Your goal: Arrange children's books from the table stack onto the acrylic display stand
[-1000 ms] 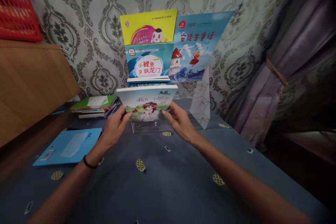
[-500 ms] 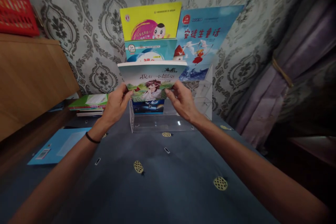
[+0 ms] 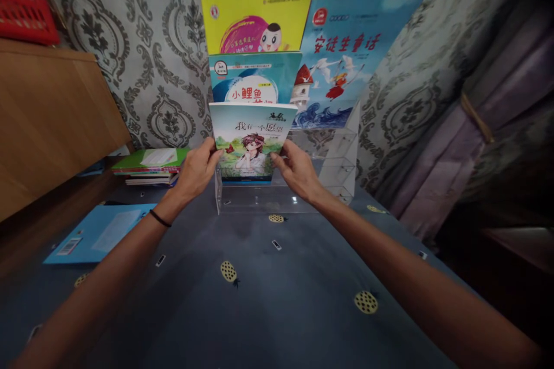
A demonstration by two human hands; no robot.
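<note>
A green-and-white book [image 3: 249,144] with a drawn figure on its cover is held upright by both hands. My left hand [image 3: 198,168] grips its left edge, thumb on the front. On the right edge my right hand [image 3: 296,168] is closed the same way. The book stands at the left of a clear tiered display rack [image 3: 311,199], in front of a dark blue cover that shows only as a strip. Behind it rise a teal book [image 3: 281,78] and a yellow book [image 3: 259,8]. A large blue book [image 3: 341,63] leans at the rack's upper right.
A stack of booklets [image 3: 149,164] and a light blue book [image 3: 101,236] lie on the left of the dark blue tablecloth [image 3: 281,300]. A wooden cabinet [image 3: 56,121] carries a red basket [image 3: 26,0]. A tied curtain [image 3: 450,161] hangs at the right.
Both hands have tipped the green-and-white book more upright and brought it back against the rack, so its cover faces me more fully. More of the teal book shows.
</note>
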